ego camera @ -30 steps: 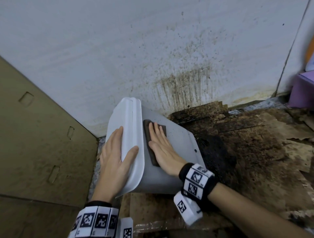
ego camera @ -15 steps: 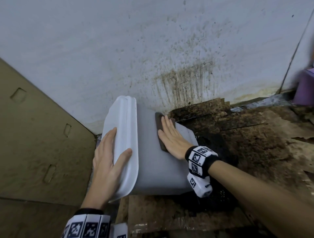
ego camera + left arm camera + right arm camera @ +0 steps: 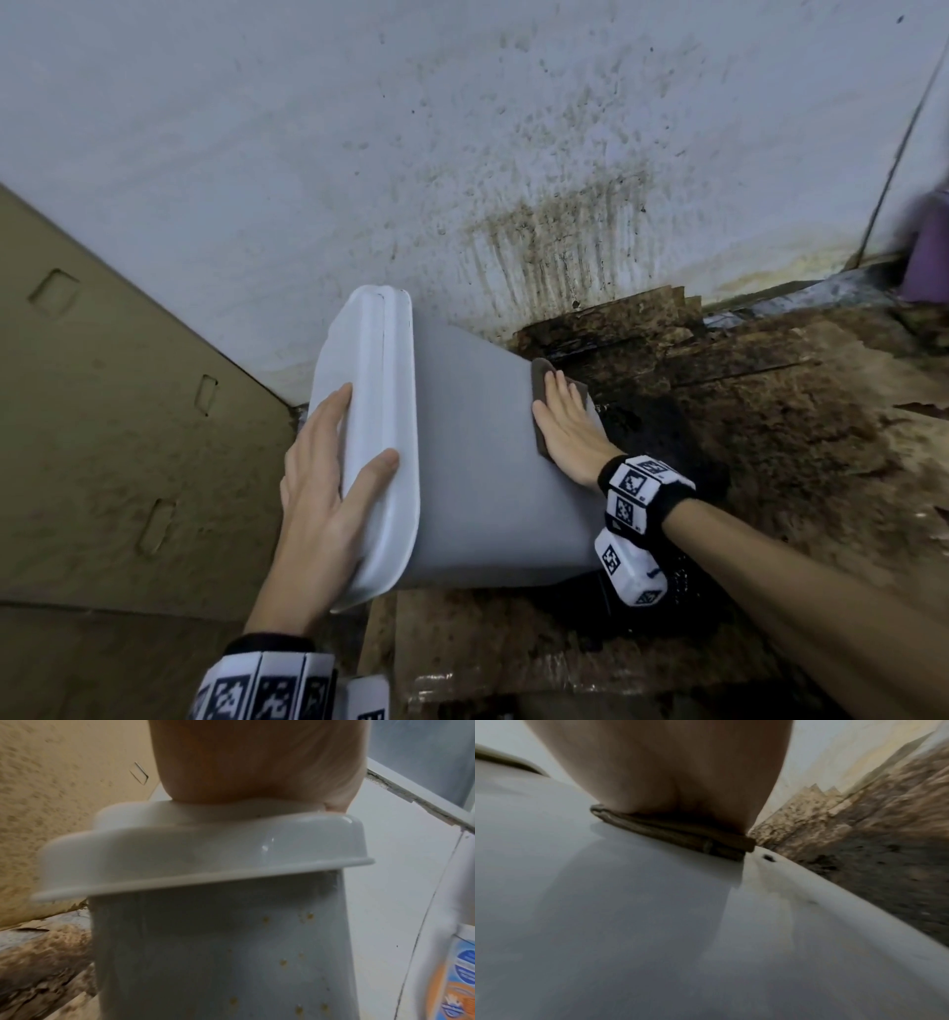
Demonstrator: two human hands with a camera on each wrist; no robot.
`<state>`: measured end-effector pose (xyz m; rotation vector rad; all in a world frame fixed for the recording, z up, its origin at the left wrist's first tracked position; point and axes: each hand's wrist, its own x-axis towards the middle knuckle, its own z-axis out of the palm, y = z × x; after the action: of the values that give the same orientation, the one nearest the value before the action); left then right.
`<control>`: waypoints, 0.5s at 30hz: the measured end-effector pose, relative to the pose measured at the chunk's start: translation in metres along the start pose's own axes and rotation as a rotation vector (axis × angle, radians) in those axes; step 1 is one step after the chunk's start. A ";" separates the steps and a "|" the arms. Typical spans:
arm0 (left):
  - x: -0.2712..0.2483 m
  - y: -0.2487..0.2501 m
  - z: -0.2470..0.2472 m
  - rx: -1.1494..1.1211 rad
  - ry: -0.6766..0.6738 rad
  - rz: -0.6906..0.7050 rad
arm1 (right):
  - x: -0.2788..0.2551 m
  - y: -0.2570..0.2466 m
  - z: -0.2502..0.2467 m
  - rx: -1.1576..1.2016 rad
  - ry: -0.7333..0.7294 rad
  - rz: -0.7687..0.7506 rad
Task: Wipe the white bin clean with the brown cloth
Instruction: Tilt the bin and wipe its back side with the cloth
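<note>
Now your right hand (image 3: 565, 431) lies flat, fingers straight, pressing the brown cloth (image 3: 540, 406) against the white bin (image 3: 477, 462), which is tipped on its side against the stained wall (image 3: 462, 128), lid end away from the dark floor boards (image 3: 770, 437). A second ago the cloth sat close to the bin's lid (image 3: 382, 437); it has since slid along the upper side to the end farthest from the lid, so one full pass of that face looks about done, in my judgement. Your left hand (image 3: 321, 509) steadies the bin at the lid, fingers laid over the top and thumb on the rim, straight rather than clenched, much as it did before.

Only the left wrist view shows small yellowish specks (image 3: 282, 962) on the bin's wall below the lid, a side turned away from the head camera, so that face likely remains to be wiped. Only the right wrist view shows the cloth folded in layers under your palm, plus a dark speck (image 3: 770, 857) and a faint tan smear (image 3: 777, 882) on the bin beside the cloth.
</note>
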<state>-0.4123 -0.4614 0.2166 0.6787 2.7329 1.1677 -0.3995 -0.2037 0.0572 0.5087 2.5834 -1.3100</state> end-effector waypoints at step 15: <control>0.001 0.002 0.003 0.046 -0.007 0.014 | -0.009 -0.088 -0.008 -0.002 0.136 -0.376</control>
<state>-0.4116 -0.4576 0.2157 0.7067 2.7610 1.1064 -0.4255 -0.2472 0.1302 0.1144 2.8955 -1.4238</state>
